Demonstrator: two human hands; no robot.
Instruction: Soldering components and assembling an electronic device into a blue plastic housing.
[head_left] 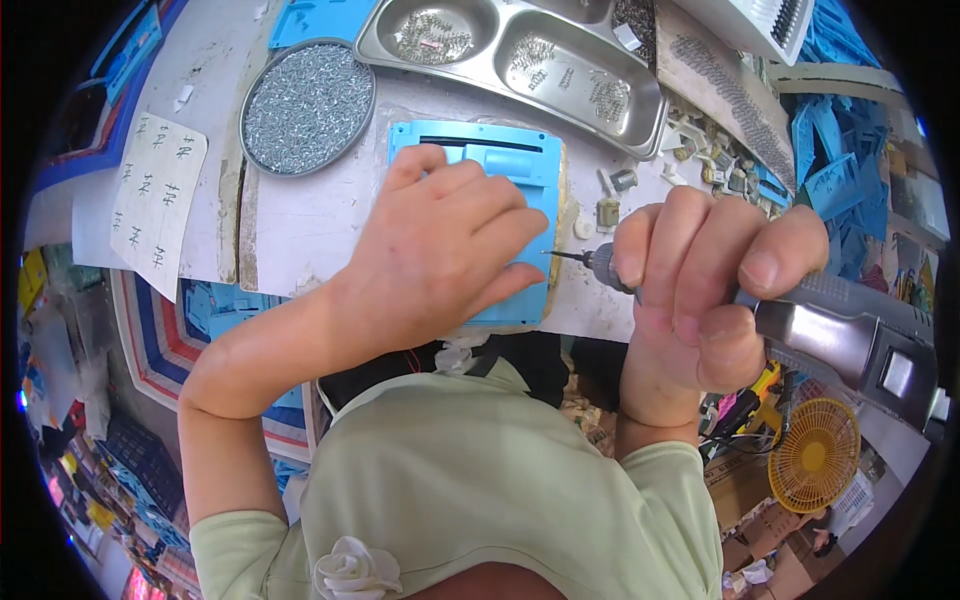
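Note:
A light-blue plastic panel (520, 160) with a dark slot along its far edge lies on the worktable in front of me. My left hand (450, 235) rests over it with bent fingers and holds it; the fingertips are mostly hidden. In my closed right hand (700, 270) is a power screwdriver (840, 335), grey and dark, lying nearly level. Its thin bit (567, 256) points left, the tip at the panel's right side beside my left thumb. A tiny bright spot shows at the tip; whether it is a screw I cannot make out.
Beyond the panel stand a round dish of screws (308, 108) and a steel compartment tray (640, 130) with small metal parts. Small loose parts (700, 150) lie to the right, near piled blue plastic pieces (835, 185). A handwritten sheet (160, 195) hangs over the left edge. A yellow fan (815, 455) stands lower right.

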